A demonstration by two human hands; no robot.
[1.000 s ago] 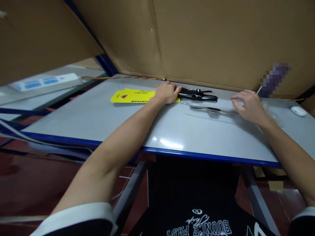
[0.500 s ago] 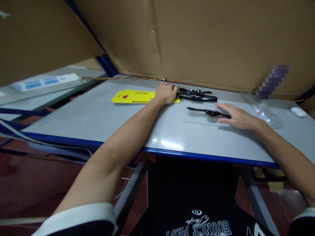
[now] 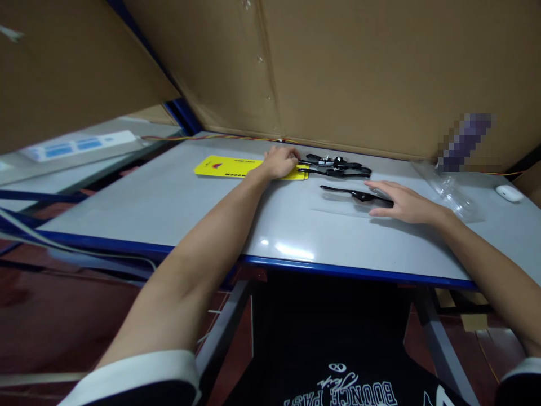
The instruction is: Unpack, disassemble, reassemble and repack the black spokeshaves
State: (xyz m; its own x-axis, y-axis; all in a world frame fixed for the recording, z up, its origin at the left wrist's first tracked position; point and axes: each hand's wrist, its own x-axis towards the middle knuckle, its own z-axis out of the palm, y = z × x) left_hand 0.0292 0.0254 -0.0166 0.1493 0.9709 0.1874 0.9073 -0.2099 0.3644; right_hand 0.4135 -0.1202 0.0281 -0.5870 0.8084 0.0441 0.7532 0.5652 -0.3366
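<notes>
My left hand (image 3: 280, 161) rests curled on the right end of a yellow printed card (image 3: 230, 167) at the far side of the grey table (image 3: 169, 197). Just right of it lies a small pile of black strap-like parts (image 3: 338, 167). My right hand (image 3: 399, 202) lies flat, fingers together, on the right end of a single slim black part (image 3: 353, 194), which sits on a clear flat plastic sleeve (image 3: 338, 210). I cannot tell whether the left fingers grip the card.
A crumpled clear plastic bag (image 3: 450, 189) lies right of my right hand, and a white mouse (image 3: 509, 193) sits near the table's right edge. Cardboard walls (image 3: 359, 73) close the back. A white and blue box (image 3: 76, 145) lies on the neighbouring table at left.
My right hand dropped from a raised, curled pose and moved left to lie flat on the single black part. The left hand stayed on the yellow card.
</notes>
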